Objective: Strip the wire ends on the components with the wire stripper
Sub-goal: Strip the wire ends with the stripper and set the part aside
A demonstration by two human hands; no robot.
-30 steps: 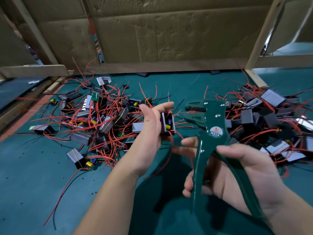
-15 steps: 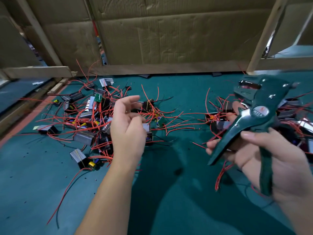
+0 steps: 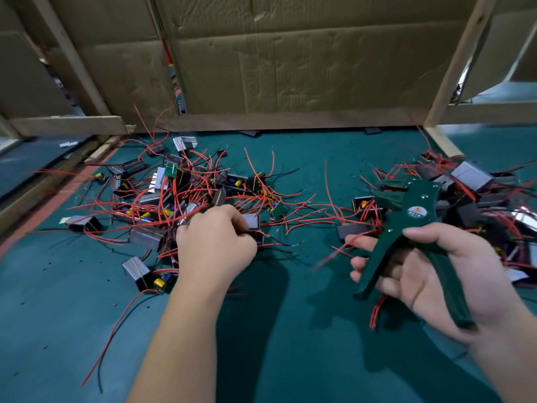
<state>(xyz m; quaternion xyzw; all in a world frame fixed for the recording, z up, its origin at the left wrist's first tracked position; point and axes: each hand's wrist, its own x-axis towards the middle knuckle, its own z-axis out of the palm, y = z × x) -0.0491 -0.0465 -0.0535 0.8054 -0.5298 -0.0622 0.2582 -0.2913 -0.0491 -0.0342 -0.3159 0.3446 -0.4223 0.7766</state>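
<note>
The only readable marking sits on the green wire stripper (image 3: 406, 199). It is a round white sticker (image 3: 417, 212) on the flat side of the head, just below the two small rivets. An orange-red emblem fills its upper half. Beneath that, a green band carries four white capital letters that look like "WETA", though the second letter is blurred and uncertain.

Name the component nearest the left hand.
The grey-faced component touching the left hand, at the right edge of the left pile; all others lie farther off.
</note>
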